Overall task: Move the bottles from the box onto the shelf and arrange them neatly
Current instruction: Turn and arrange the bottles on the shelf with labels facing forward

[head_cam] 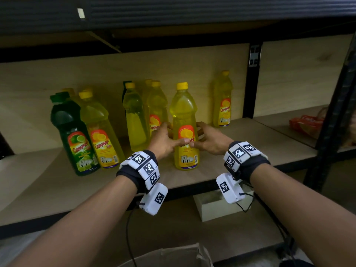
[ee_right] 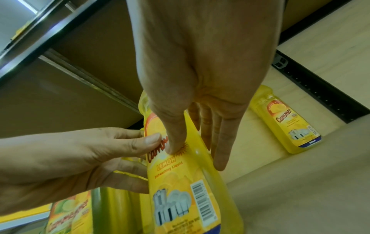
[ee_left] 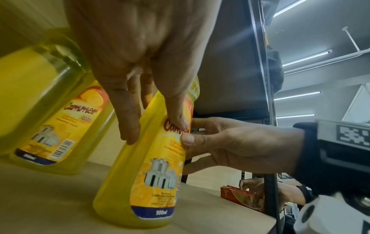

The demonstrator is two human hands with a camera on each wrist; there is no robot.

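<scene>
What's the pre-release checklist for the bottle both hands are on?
1. Yellow bottle base flat on shelf: ok.
2. Upright: ok.
3. Label facing out: ok.
4. Left hand and right hand both holding it, thumbs on the label: ok.
5. In line with front green bottle: ok, roughly.
6. Gap to lone bottle at back right: not ok, uneven.

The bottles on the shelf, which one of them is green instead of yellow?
The green bottle at the far left of the group, with a dark green cap and a lime on its label. Every other bottle in view is yellow, including the one between the hands.
</scene>
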